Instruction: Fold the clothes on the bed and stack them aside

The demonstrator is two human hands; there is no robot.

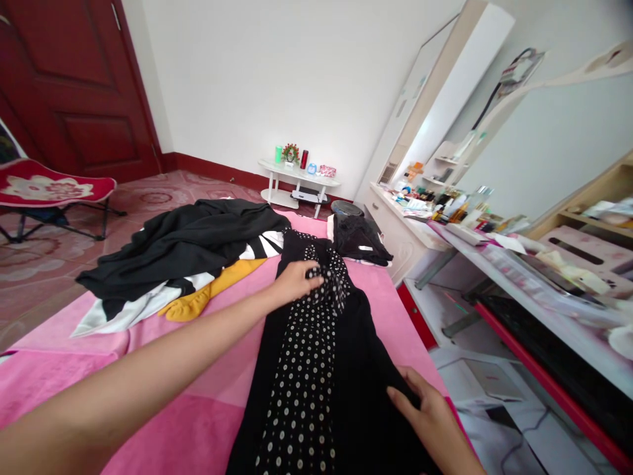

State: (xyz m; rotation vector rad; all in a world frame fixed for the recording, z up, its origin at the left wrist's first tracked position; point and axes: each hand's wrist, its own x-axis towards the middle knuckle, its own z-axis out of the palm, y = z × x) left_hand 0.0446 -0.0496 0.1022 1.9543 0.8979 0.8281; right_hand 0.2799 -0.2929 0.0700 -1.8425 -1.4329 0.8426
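A long black dress (363, 369) lies lengthwise on a pink bed cover (208, 369), with a white-dotted panel (301, 369) running down its middle and gathered, tied-looking dotted cloth higher up. My left hand (299, 280) reaches across from the left, its fingers closed on that gathered cloth. Lower down, my right hand (428, 406) is at the dress's right edge, black fabric between thumb and fingers. Some of its fingertips are hidden by the cloth.
Left of the dress lies a pile of black garments (192, 237) with white and mustard-yellow clothing (212, 290) beneath. Folded black clothing (361, 237) sits at the far right corner. A cluttered dressing table (420, 227) and desk stand right; a folding stool (54, 188) stands left.
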